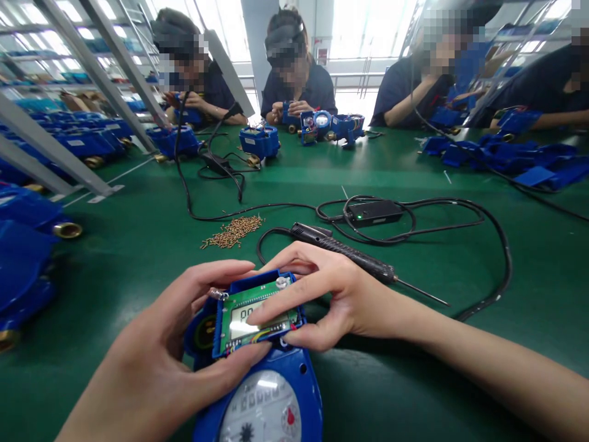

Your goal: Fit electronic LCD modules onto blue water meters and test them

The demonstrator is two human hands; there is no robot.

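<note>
A blue water meter [313,383] with a round dial [262,410] lies close in front of me. In its open upper housing sits a green circuit board [229,314] with a small display [237,324] and coloured wires. My left hand [170,344] wraps round the housing's left side, thumb along its lower edge and fingers at the far edge. From the right, my right hand [326,294] holds the housing's other side. Its index finger lies across the display, its thumb is at the lower right corner, and the remaining fingertips are hidden.
Behind the meter lie a pile of small screws [234,232] and an electric screwdriver [350,252]. Its cable loops round a black box [375,212] with a green light. Blue meters [27,258] crowd the left. Several co-workers [297,80] sit across the green table [543,258].
</note>
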